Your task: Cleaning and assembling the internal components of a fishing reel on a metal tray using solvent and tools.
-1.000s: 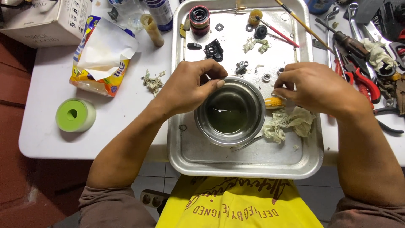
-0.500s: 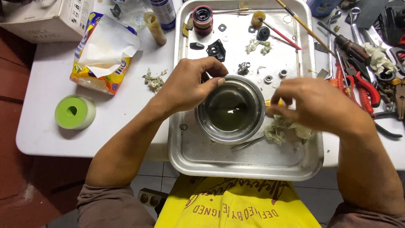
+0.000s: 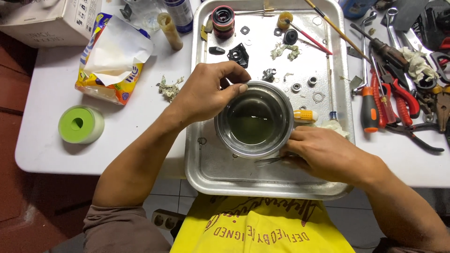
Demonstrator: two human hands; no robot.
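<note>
Our left hand (image 3: 206, 96) grips the steel bowl's (image 3: 255, 119) far-left rim; our right hand (image 3: 323, 152) closes around tweezers (image 3: 269, 161) near it.

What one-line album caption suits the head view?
Left hand and right hand grip round steel bowl on rectangular metal tray.

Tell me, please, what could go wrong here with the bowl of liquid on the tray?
The metal bowl holds greenish liquid, and both hands, left and right, grip its rim; a tilt could spill it over the tray. A spill might wash away the small washers lying loose nearby.
</note>
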